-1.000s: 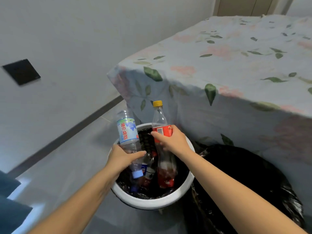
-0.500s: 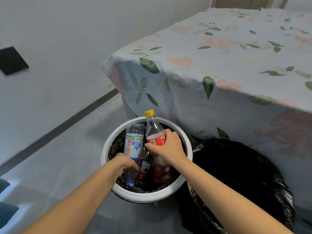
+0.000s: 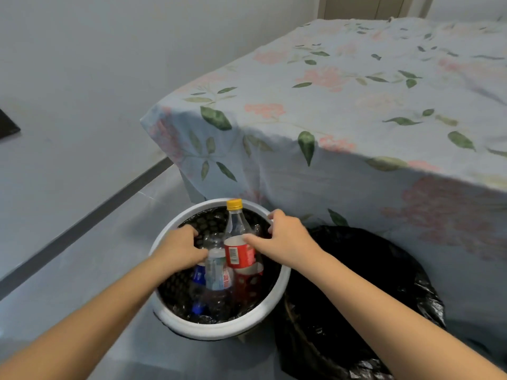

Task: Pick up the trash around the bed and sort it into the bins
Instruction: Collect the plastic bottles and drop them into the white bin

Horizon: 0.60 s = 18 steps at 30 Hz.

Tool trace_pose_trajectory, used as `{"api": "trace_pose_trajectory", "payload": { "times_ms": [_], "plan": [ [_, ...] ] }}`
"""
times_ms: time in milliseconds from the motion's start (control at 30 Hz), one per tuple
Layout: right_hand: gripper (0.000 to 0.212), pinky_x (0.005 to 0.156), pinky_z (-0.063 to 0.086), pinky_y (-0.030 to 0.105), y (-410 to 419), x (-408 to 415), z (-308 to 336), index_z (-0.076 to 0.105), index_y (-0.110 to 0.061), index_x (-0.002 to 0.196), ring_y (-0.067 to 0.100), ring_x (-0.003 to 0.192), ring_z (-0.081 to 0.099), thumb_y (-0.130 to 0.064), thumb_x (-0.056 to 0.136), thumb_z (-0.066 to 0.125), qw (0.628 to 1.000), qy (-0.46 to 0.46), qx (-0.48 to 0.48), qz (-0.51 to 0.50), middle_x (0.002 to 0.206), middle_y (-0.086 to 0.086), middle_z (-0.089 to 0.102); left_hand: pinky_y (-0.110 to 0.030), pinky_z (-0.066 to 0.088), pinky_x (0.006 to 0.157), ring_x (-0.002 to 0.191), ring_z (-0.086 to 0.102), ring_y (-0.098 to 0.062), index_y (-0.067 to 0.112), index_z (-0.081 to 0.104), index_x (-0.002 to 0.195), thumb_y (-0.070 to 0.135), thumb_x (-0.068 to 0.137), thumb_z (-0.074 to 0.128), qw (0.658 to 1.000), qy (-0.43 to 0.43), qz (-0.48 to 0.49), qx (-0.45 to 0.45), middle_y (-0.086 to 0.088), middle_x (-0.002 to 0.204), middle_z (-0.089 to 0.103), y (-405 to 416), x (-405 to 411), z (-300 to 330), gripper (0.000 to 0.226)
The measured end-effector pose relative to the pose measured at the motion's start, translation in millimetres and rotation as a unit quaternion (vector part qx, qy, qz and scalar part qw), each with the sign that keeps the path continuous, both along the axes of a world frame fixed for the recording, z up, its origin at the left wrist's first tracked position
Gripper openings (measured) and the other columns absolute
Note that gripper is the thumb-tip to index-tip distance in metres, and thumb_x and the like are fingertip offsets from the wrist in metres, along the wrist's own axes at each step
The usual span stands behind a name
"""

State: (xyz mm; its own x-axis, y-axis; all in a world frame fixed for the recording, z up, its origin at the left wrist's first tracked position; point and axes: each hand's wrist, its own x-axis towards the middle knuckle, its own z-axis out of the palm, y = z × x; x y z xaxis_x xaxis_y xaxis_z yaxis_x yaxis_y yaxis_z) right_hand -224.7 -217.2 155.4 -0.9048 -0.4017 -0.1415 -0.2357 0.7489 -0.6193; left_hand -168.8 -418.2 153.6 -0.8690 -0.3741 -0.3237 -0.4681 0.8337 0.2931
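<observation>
Bottles stood in the white bin (image 3: 219, 329) near the bed (image 3: 356, 111) — the left hand (image 3: 179, 249) touched the clear bottle (image 3: 218, 272), grip unclear; the right hand (image 3: 285, 237), fingers loose, held nothing beside the red-labelled bottle (image 3: 238, 242). That tall bottle might tip out. The black-bagged bin (image 3: 384, 270) hid its contents.

Red-label bottle (image 3: 239, 244), yellow cap, upright in my white bin (image 3: 219, 329); water bottle (image 3: 217, 272) beside it; black-bagged bin (image 3: 384, 297) adjacent.
</observation>
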Motion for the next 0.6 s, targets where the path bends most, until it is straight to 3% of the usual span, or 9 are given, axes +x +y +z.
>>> {"api": "trace_pose_trajectory", "payload": {
  "times_ms": [67,167,333,500,600],
  "plan": [
    [0.046,0.081,0.051,0.035,36,-1,13,0.056,-0.022,0.111,0.025,0.098,0.062,-0.057,0.08,0.055,0.995,0.096,0.022,-0.007,0.099,-0.002,0.068,-0.036,0.054,0.085,0.098,0.063,-0.02,0.02,0.062,0.106,0.037,0.08,0.063,0.994,0.026,-0.08,-0.074,0.002,0.105,0.067,14,-9,29,0.031],
    [0.031,0.073,0.047,0.034,99,4,23,0.058,-0.028,0.101,0.026,0.094,0.063,-0.053,0.085,0.047,0.977,0.173,0.125,-0.016,0.095,-0.005,0.068,-0.037,0.054,0.085,0.1,0.063,-0.02,0.029,0.061,0.109,0.049,0.082,0.056,0.97,0.0,-0.207,-0.126,0.005,0.107,0.068,65,-27,70,0.034],
    [0.036,0.063,0.042,0.032,213,21,20,0.055,-0.023,0.11,0.022,0.095,0.059,-0.051,0.091,0.041,0.959,0.14,0.239,-0.053,0.099,-0.001,0.065,-0.036,0.051,0.085,0.105,0.06,-0.021,0.033,0.058,0.116,0.055,0.087,0.049,0.905,-0.021,-0.41,-0.116,0.006,0.116,0.064,193,-56,101,0.037],
    [0.047,0.081,0.045,0.036,324,57,32,0.049,-0.027,0.124,0.024,0.109,0.055,-0.057,0.09,0.037,0.935,0.117,0.289,-0.166,0.113,-0.001,0.065,-0.037,0.047,0.087,0.11,0.059,-0.024,0.035,0.053,0.12,0.053,0.087,0.048,0.836,0.051,-0.533,-0.119,0.004,0.121,0.062,317,-72,105,0.038],
    [0.049,0.084,0.043,0.037,382,93,54,0.049,-0.027,0.125,0.028,0.11,0.054,-0.059,0.089,0.036,0.914,0.089,0.308,-0.249,0.115,0.002,0.065,-0.037,0.047,0.088,0.111,0.059,-0.024,0.037,0.048,0.124,0.055,0.087,0.048,0.804,0.074,-0.582,-0.095,0.004,0.121,0.061,382,-70,115,0.042]
  ]
}}
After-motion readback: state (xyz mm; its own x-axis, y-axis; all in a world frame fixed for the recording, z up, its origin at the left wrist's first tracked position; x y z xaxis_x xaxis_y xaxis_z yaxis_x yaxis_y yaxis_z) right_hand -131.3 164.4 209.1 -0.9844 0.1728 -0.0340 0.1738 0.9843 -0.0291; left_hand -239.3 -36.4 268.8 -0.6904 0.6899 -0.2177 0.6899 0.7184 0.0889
